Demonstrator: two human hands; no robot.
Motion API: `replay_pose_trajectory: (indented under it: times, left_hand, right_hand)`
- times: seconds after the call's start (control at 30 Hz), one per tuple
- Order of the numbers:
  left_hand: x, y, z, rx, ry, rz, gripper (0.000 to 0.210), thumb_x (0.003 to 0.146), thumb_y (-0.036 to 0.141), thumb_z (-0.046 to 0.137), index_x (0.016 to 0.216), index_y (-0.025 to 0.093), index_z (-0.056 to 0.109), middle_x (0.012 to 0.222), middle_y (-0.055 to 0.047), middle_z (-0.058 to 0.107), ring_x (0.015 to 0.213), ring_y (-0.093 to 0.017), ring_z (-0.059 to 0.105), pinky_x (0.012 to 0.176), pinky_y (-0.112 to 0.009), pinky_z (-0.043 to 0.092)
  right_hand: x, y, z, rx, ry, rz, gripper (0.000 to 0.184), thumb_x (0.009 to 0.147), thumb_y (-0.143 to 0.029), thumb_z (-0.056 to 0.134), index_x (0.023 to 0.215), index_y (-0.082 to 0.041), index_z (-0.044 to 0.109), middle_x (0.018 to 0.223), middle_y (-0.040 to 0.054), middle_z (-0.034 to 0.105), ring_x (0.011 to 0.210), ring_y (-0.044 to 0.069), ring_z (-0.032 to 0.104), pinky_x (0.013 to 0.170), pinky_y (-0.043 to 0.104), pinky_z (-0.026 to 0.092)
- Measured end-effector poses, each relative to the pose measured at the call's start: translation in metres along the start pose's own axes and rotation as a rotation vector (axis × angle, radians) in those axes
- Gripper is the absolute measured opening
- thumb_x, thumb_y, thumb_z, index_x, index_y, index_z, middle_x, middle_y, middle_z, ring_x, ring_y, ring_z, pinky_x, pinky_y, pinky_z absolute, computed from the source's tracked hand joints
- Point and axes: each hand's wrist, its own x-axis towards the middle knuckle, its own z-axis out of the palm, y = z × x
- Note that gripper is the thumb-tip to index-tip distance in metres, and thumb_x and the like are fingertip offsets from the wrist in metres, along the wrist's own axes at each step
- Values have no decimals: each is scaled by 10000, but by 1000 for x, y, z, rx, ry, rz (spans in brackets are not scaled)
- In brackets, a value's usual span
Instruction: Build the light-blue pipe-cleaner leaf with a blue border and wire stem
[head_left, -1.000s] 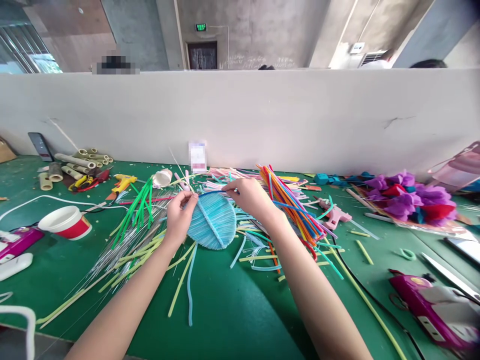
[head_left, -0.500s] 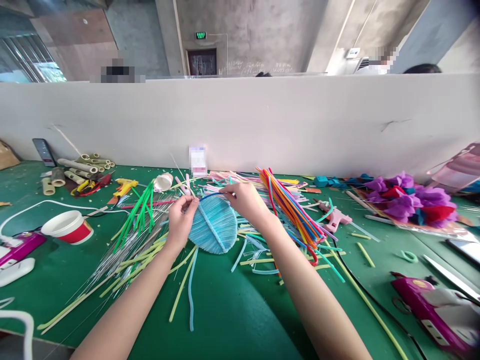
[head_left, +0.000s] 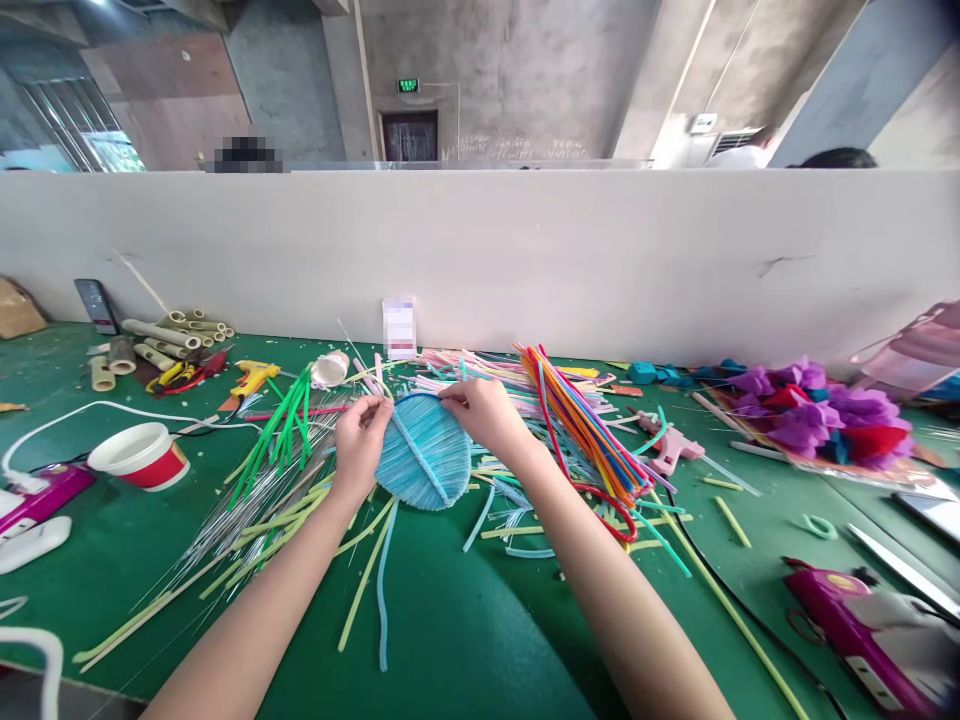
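A light-blue leaf shape (head_left: 424, 455) made of fuzzy pipe cleaners, with a raised midrib, is held up over the table. My left hand (head_left: 361, 440) pinches its upper left edge near the tip of the midrib. A dark blue pipe cleaner (head_left: 417, 394) runs along the leaf's top edge between both hands. My right hand (head_left: 484, 410) is closed on that pipe cleaner at the upper right edge; its fingertips are partly hidden. Just behind the hands lie pale pink and white pipe cleaners (head_left: 480, 365).
On the right is a bundle of orange, red and blue pipe cleaners (head_left: 581, 425). Green pipe cleaners (head_left: 289, 425) and thin wires lie left. A paper cup (head_left: 142, 457), yellow glue gun (head_left: 255, 377), pink glue gun (head_left: 670, 443), scissors (head_left: 900, 560) and power strip (head_left: 855, 620) surround them.
My right hand has moved slightly down and left, bringing the dark blue pipe cleaner closer against the leaf's top edge. My left hand keeps its pinch. The view has tilted up slightly.
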Motion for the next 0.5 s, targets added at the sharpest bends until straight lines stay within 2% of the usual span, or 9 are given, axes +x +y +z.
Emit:
replay_pose_trajectory:
  times: [0.17,0.3,0.4,0.5]
  left_hand:
    - [0,-1,1,-28,14,-7,230,771,398,743,790,176,685,713,-3,624,686,-165,549,646,-264,417]
    - [-1,-1,2,-60,37,-17,243,769,410,747,802,177,687,718,-5,624,690,-163,549,631,-259,414]
    - [0,-2,2,-81,56,-23,251,763,414,748,816,176,689,738,-12,638,715,-170,564,649,-262,428]
    - [1,-3,2,-97,72,-26,265,756,420,752,830,174,688,775,-21,659,751,-181,588,684,-271,446]
  right_hand:
    - [7,14,5,193,53,160,135,796,-279,739,851,-175,806,769,66,760,768,228,700,742,316,497]
    - [11,26,15,445,15,230,246,772,-389,744,864,-167,795,676,16,706,590,150,602,601,274,451]
    - [11,29,24,659,-6,262,317,762,-441,724,880,-150,771,703,16,699,612,137,591,589,259,456]
    - [11,26,31,832,-15,281,347,724,-474,736,849,-151,754,782,38,726,699,161,633,656,279,498]
